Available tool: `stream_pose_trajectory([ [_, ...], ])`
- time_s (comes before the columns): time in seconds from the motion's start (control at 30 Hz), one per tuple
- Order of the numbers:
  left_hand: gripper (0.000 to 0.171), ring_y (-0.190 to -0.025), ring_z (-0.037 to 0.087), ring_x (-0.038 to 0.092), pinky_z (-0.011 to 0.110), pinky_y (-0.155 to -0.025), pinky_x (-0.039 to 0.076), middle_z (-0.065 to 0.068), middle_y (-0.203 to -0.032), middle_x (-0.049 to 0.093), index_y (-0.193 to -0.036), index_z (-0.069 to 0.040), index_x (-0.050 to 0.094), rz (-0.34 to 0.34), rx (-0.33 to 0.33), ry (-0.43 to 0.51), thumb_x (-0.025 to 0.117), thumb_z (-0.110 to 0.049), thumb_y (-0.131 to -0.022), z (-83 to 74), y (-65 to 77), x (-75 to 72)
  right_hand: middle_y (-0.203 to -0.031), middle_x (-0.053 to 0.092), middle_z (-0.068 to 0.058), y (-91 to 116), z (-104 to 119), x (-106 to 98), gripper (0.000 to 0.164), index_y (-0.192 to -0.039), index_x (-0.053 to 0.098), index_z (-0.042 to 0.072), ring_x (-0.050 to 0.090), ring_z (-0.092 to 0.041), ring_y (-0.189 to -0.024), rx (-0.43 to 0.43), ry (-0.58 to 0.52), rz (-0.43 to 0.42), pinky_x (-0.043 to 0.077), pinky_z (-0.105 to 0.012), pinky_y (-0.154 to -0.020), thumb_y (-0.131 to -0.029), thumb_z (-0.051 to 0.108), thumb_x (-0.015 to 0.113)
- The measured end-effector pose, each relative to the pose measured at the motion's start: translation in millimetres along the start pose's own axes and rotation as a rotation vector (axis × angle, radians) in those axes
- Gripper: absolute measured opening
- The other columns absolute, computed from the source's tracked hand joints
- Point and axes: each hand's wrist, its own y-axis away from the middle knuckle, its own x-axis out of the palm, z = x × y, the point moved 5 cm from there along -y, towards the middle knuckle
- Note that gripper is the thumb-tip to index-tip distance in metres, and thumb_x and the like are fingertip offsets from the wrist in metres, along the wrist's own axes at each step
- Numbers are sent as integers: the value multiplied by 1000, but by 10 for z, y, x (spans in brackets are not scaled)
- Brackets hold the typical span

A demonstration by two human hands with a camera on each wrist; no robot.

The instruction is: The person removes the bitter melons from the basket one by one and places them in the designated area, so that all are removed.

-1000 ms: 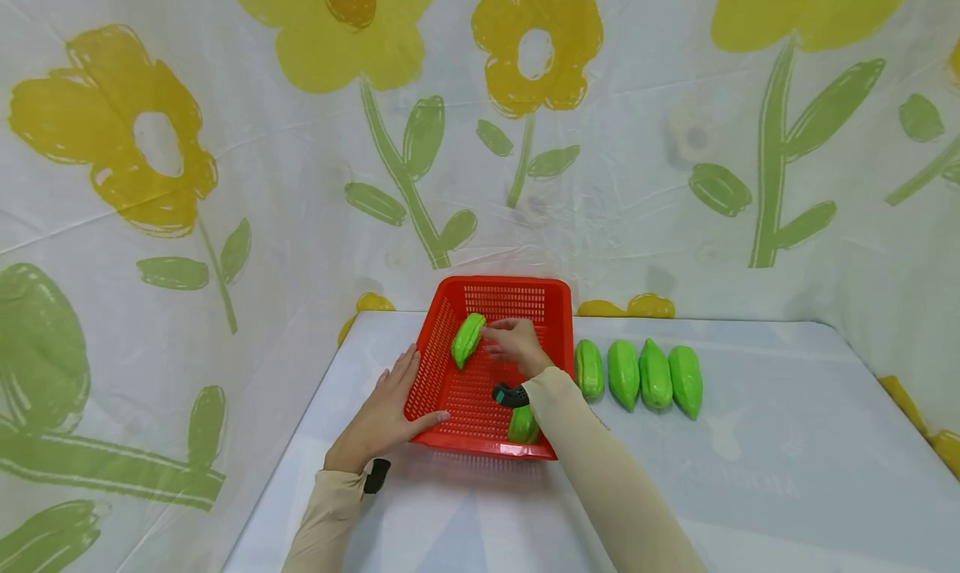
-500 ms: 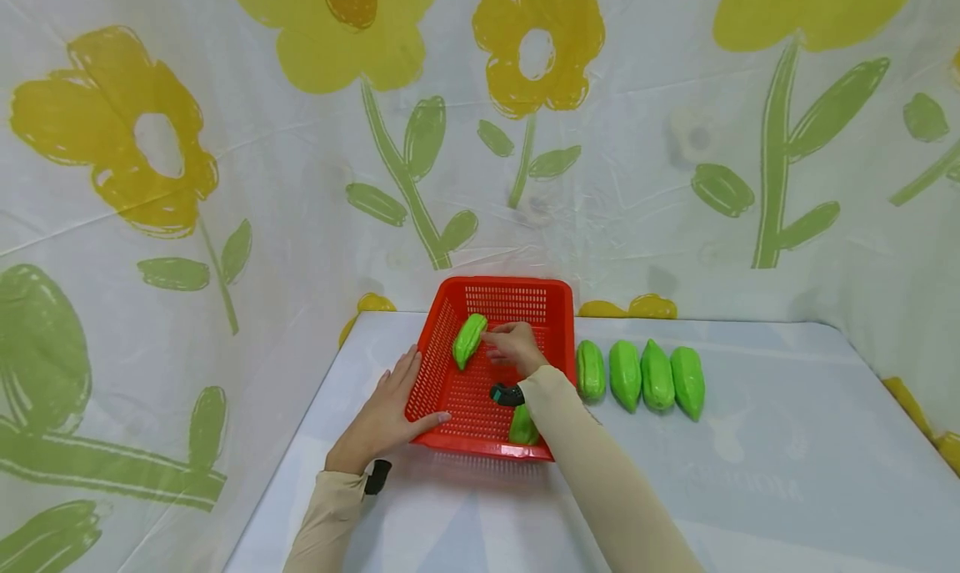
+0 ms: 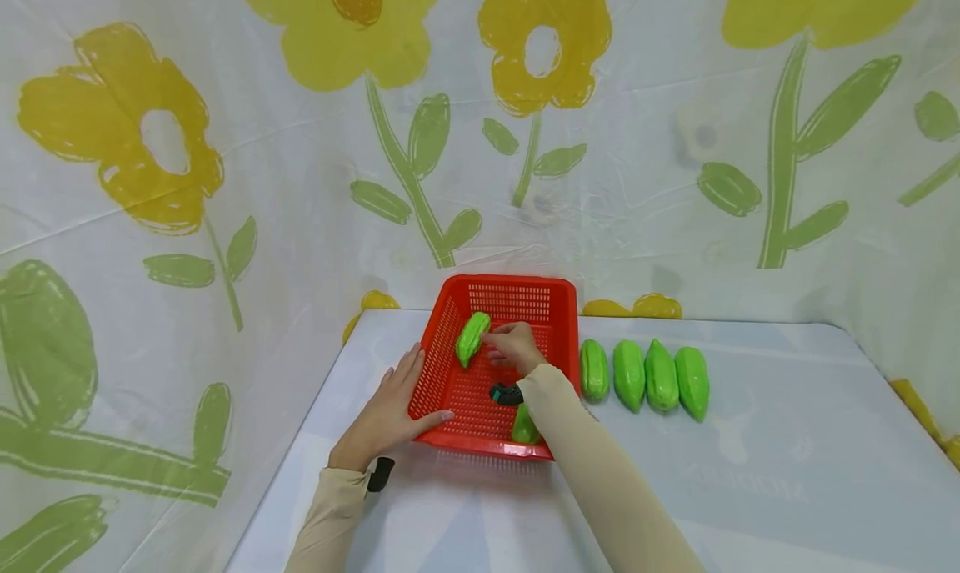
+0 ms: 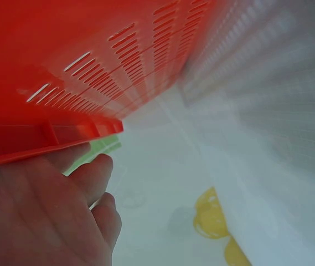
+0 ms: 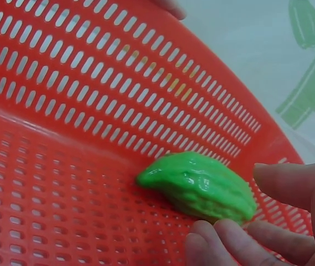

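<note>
A glossy green, ridged fruit (image 3: 472,339), pointed at one end, lies in the red plastic basket (image 3: 564,306) by its left wall. My right hand (image 3: 516,346) reaches into the basket at this fruit's right side. In the right wrist view the fingertips (image 5: 201,238) are at the fruit's lower edge, and the thumb stands apart from them; whether they touch it I cannot tell. My left hand (image 3: 386,414) rests along the basket's left rim, fingers extended, thumb over the front corner. A second green fruit (image 3: 525,425) lies in the front right corner, partly hidden by my right sleeve.
Several more green fruits (image 3: 662,377) stand in a row on the pale table (image 3: 780,406), right of the basket. A curtain (image 3: 637,181) with printed yellow flowers hangs behind the table and at its sides.
The head view has shifted slightly. Both hands, the basket and the fruits keep nearly the same places; the right hand's fingers have drawn in a little.
</note>
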Motion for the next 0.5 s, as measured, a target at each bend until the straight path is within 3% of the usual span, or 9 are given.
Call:
stream_pose_trajectory([
  [0.17, 118, -164, 31, 14, 57, -133, 14, 6, -177, 6, -167, -9, 8, 10, -3, -6, 63, -74, -86, 1, -22, 13, -130, 64, -20, -36, -19, 22, 44, -132, 60, -2, 75, -33, -104, 10, 18, 0, 65, -34, -82, -97, 23, 73],
  [0.5, 117, -163, 33, 13, 57, -133, 13, 8, -177, 6, -167, -7, 7, 16, -5, -10, 63, -72, -88, 7, -18, 15, -129, 66, -19, -81, -35, 79, 44, -131, 59, -1, 76, -33, -103, 22, 61, -8, 65, -31, -74, -97, 23, 74],
])
